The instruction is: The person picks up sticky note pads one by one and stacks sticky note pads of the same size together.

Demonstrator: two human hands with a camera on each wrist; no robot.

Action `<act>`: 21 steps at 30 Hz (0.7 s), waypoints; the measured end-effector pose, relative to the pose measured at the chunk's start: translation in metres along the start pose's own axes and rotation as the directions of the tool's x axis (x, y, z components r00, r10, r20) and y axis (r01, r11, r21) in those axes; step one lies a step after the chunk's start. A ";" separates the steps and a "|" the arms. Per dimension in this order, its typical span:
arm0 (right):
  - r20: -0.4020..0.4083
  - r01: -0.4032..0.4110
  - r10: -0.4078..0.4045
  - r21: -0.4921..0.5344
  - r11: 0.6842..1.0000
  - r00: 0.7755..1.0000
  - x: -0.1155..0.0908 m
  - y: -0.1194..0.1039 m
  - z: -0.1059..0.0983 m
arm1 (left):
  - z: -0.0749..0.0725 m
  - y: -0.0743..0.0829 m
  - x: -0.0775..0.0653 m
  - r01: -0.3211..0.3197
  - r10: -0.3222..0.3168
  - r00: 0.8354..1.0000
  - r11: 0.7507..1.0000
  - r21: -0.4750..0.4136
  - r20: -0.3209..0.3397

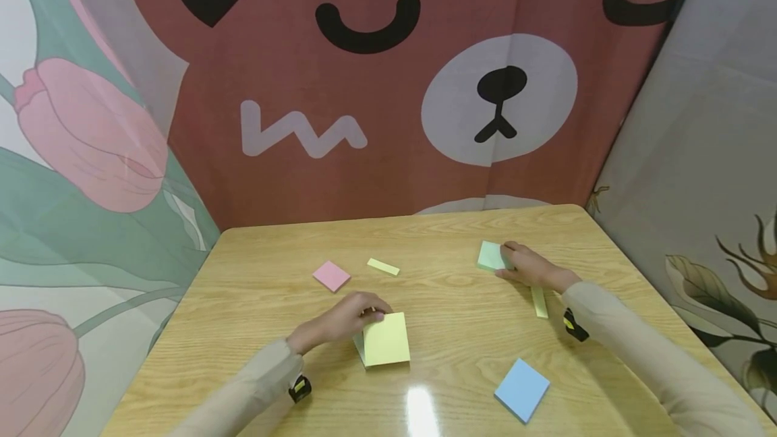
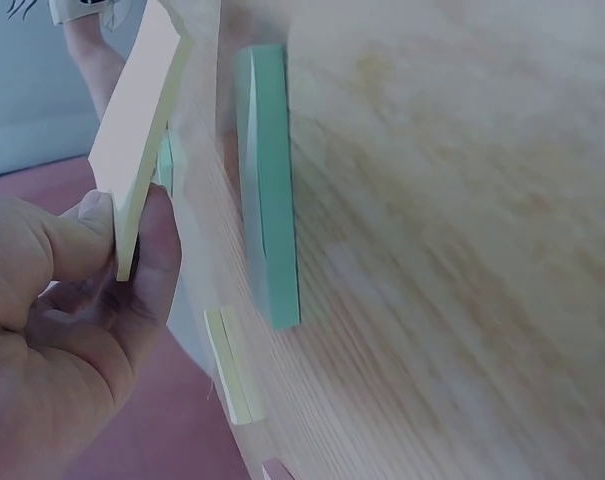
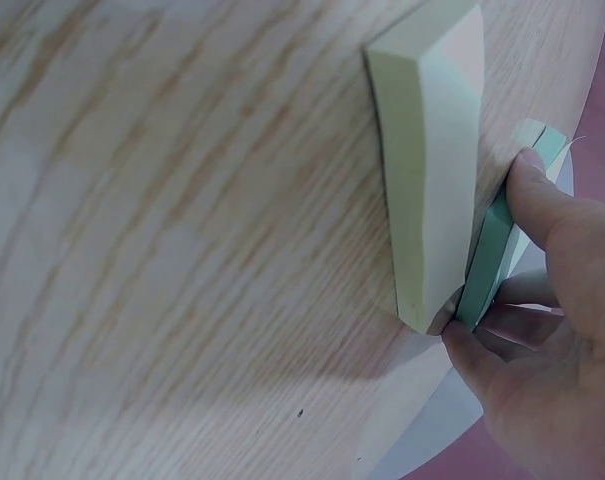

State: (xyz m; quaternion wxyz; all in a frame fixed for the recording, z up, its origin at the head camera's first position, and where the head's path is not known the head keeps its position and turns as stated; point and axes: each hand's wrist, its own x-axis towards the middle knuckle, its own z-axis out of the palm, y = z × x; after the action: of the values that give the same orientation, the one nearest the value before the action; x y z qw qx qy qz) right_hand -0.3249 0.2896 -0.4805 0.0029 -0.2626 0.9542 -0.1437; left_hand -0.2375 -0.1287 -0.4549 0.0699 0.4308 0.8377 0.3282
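My left hand (image 1: 347, 319) pinches a yellow sticky note pad (image 1: 387, 340) between thumb and fingers, holding it tilted. In the left wrist view the yellow pad (image 2: 140, 125) is raised off the table, apart from a pale green sticky note pad (image 2: 270, 190) lying there. Only a sliver of that green pad shows in the head view. At the back right, my right hand (image 1: 534, 268) grips another green sticky note pad (image 1: 490, 256) by its edges. The right wrist view shows thumb and finger on opposite edges of this pad (image 3: 490, 250), close to the tabletop.
A narrow yellow note strip (image 1: 539, 303) lies just below the right hand. A second yellow strip (image 1: 383, 266) and a pink pad (image 1: 332, 276) lie beyond the left hand. The blue pad (image 1: 522, 390) is at front right on the wooden table (image 1: 449, 288). Printed curtains surround the table.
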 end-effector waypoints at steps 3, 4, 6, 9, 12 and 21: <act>-0.006 0.011 -0.011 -0.006 1.000 1.000 0.001 0.000 0.000 | 0.000 -0.002 0.004 0.003 -0.003 1.000 1.000 -0.004 0.001; -0.007 0.012 -0.012 -0.006 1.000 1.000 0.001 0.001 0.000 | 0.000 -0.003 0.005 0.005 -0.005 1.000 1.000 -0.004 0.001; -0.005 0.012 -0.012 -0.006 1.000 1.000 0.001 0.001 0.001 | 0.001 -0.004 0.008 0.011 -0.011 1.000 1.000 -0.007 0.005; 0.003 0.009 -0.009 -0.005 1.000 1.000 0.001 0.003 0.002 | 0.003 -0.005 0.013 0.018 -0.018 1.000 1.000 -0.012 0.013; 0.007 0.007 -0.007 -0.002 1.000 1.000 0.002 0.002 0.002 | 0.007 -0.005 0.018 0.020 -0.020 1.000 1.000 -0.019 0.016; 0.009 -0.002 0.002 0.009 1.000 1.000 -0.001 -0.003 -0.002 | 0.016 -0.008 0.028 0.009 -0.009 1.000 1.000 -0.019 0.015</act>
State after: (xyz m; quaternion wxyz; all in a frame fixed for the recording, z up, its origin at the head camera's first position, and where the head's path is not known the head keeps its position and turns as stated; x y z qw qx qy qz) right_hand -0.3230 0.2881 -0.4775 0.0083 -0.2621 0.9538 -0.1469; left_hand -0.2532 -0.1028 -0.4676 0.0817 0.4288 0.8359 0.3327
